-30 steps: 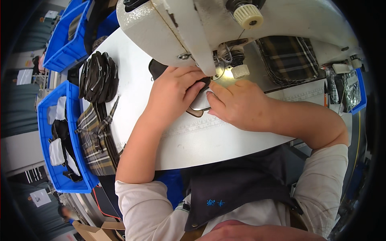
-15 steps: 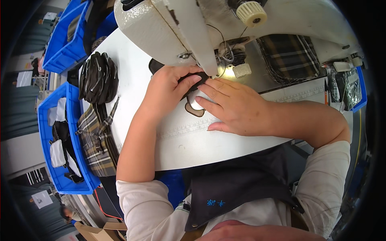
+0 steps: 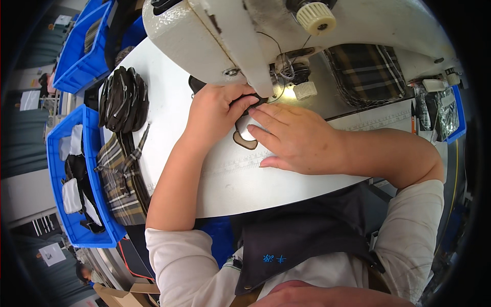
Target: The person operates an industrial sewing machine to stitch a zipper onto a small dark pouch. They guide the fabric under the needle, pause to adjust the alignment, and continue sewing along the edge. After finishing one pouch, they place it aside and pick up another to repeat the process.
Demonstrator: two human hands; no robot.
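A small dark fabric piece [image 3: 260,102] lies under the head of the white sewing machine [image 3: 199,46], beside its lit needle area. My left hand [image 3: 215,112] pinches it between thumb and fingers. My right hand [image 3: 302,139] rests to the right with its fingers stretched out; the fingertips touch the piece close to the needle area, and the thumb lies on the white table. Between the hands, a white part and a brown-edged tab [image 3: 245,141] show below the dark fabric. The needle tip and the far part of the fabric are mostly hidden.
Stacked dark zippered pieces [image 3: 124,100] lie at the left, above plaid fabric [image 3: 120,176] hanging over the edge. A blue bin [image 3: 53,169] holds black and white pieces. Plaid panels [image 3: 365,74] lie under the machine arm; a small blue tray [image 3: 460,115] stands at right.
Both hands stay at the machine with the fabric piece. The right hand and the brown-edged tab have shifted very slightly left in view, along with the machine itself.
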